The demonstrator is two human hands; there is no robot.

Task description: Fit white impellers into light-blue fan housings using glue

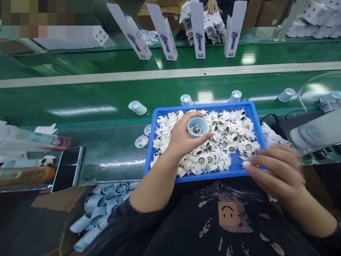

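Observation:
My left hand (183, 137) is closed around a light-blue fan housing (198, 127), holding it over the tray. The housing's round mouth faces up, and a small motor with reddish-brown windings shows inside. Below it, a blue tray (213, 175) holds a heap of white fan blades (201, 160), some with dark round hubs. Over the tray's right front corner is my right hand (279, 170), blurred by motion. Its thumb and fingertips come near one another beside white blades; whether a blade is between them is unclear.
Housings with blades, one a tipped housing (137, 107), stand or lie on the green belt (93, 96). White cartons (199, 32) stand beyond it, near a co-worker's hand (212, 6). A phone (67, 169) and bottle (34, 138) lie left; more light-blue housings (98, 209) fill a box.

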